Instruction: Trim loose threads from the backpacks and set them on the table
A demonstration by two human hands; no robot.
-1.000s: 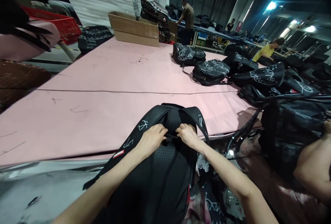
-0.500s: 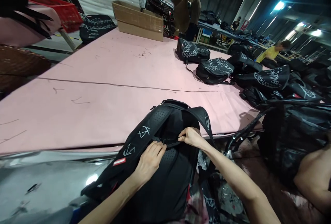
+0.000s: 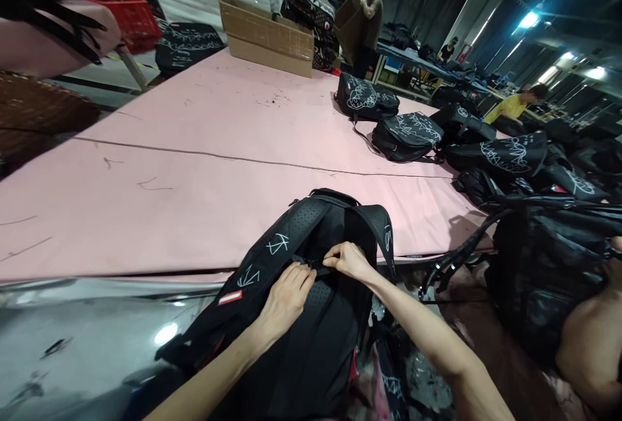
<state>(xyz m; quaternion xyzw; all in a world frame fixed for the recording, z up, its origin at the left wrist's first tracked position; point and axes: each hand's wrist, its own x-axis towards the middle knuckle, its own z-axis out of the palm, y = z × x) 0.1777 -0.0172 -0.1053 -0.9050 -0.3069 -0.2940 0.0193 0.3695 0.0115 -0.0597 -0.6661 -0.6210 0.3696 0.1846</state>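
A black backpack [image 3: 311, 337] lies back-side up at the near edge of the pink table [image 3: 194, 181], its perforated shoulder straps with white markings spread apart. My left hand [image 3: 286, 298] rests on the back panel with its fingertips closed on a thin black strap [image 3: 318, 264] that runs across between the shoulder straps. My right hand [image 3: 347, 259] pinches the same strap from the right. The two hands nearly touch.
Several black backpacks [image 3: 403, 136] with white print lie at the table's right side. A cardboard box [image 3: 267, 35] stands at the far end, people working beyond it. A dark heap of bags [image 3: 549, 265] and another person's arm [image 3: 587, 337] are at my right.
The view has shifted and the backpack has slid slightly. My left hand dropped lower on the back panel, and my right hand moved left along the thin strap towards it.
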